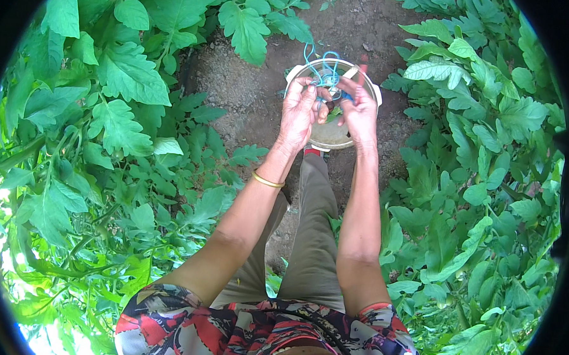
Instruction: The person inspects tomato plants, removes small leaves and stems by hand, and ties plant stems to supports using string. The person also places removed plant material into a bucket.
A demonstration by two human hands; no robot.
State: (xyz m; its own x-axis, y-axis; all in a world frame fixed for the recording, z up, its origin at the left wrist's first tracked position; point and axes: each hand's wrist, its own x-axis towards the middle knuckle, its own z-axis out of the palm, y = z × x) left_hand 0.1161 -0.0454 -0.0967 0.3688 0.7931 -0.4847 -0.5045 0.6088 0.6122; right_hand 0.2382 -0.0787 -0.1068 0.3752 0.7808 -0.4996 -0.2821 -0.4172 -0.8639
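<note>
Over a round pale bucket (331, 134) on the soil, both my hands are raised close together. My left hand (303, 102), with a yellow bangle on the wrist, pinches thin blue twine (331, 56) between thumb and fingers. The twine loops up beyond the bucket's far side. Strands also run to my right hand (359, 107), whose fingers are bent around a blue bit of it and blurred. A slim red object, also blurred, sticks up by the right fingers; what it is I cannot tell. Inside the bucket a green leaf (334, 115) and other small items show partly, hidden by my hands.
Leafy tomato plants (132, 75) crowd the left side, and more tomato plants (474, 186) line the right. Between them runs a narrow strip of bare soil (241, 85). My legs in grey-brown trousers (313, 217) stand just behind the bucket, a shoe close to its near rim.
</note>
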